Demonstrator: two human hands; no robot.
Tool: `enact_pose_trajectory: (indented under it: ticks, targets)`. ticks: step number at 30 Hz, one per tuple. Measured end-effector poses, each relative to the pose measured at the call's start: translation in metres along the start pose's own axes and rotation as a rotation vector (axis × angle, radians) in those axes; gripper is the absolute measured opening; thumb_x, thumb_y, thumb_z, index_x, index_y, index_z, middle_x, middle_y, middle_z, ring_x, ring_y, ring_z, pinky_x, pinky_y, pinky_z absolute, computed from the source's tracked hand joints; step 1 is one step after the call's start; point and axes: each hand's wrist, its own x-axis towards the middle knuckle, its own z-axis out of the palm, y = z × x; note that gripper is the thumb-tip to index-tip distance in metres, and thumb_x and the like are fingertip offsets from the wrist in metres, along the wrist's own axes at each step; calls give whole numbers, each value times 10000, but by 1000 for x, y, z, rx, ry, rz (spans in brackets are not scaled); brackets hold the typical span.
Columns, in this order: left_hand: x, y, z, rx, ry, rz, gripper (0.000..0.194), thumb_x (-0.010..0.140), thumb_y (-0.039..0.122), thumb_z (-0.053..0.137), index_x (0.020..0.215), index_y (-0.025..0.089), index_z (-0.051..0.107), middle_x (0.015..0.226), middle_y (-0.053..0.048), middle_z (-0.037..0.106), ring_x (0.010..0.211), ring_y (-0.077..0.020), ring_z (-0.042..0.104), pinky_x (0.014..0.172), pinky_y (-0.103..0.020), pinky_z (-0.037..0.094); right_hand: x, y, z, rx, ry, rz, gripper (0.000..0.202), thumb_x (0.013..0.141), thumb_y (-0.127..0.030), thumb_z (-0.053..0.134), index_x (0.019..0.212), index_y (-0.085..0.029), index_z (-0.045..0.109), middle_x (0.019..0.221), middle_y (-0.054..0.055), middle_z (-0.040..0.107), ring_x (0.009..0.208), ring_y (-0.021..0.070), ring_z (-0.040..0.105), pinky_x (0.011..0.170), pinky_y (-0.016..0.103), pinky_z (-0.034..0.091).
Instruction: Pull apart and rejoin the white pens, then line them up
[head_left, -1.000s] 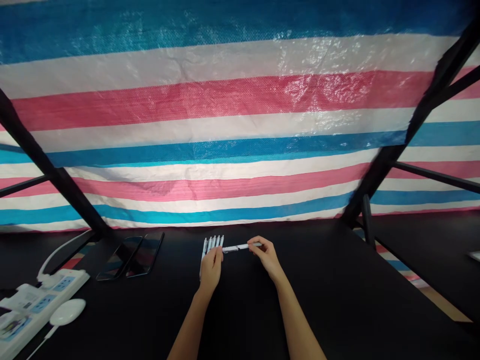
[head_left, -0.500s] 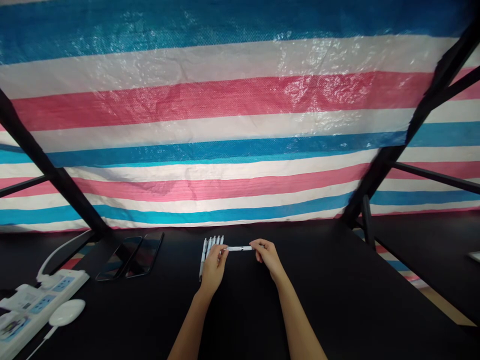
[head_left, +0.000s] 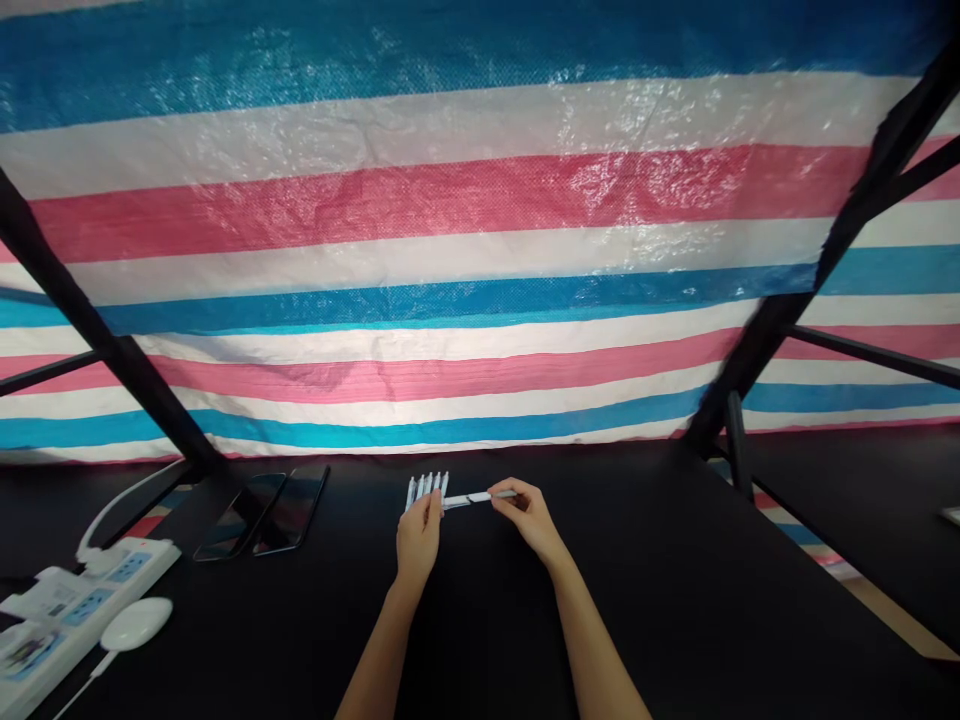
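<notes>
A white pen (head_left: 468,499) with a dark mark near its middle is held level between my two hands. My left hand (head_left: 418,542) is closed with the thumb and fingers pinched at the pen's left end. My right hand (head_left: 531,520) pinches the other end, and a short piece of the pen shows past those fingertips. Just behind my left hand several white pens (head_left: 430,484) lie side by side in a row on the black table (head_left: 495,620). My left hand hides their lower parts.
Two dark phones or glossy slabs (head_left: 291,512) lie to the left. A white power strip (head_left: 97,600) and a round white charger (head_left: 136,624) with cables sit at the lower left. Black frame bars (head_left: 750,365) rise on both sides before a striped tarp (head_left: 450,300).
My left hand has shifted slightly left and down over the row of pens. My right hand has moved a little left along the pen, which now tilts slightly up to the right.
</notes>
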Motion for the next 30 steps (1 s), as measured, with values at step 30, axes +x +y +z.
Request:
enact_pose_trajectory:
  ticks: [30]
  targets:
    - [0, 2, 0, -38, -93, 134, 364, 867, 447, 399, 637, 189, 513, 593, 18, 469, 549, -125, 453, 550, -252, 338, 3, 0, -5, 114, 6, 232, 301, 711, -415, 615, 794, -143, 712, 381, -68, 381, 374, 65, 277, 433, 233, 194]
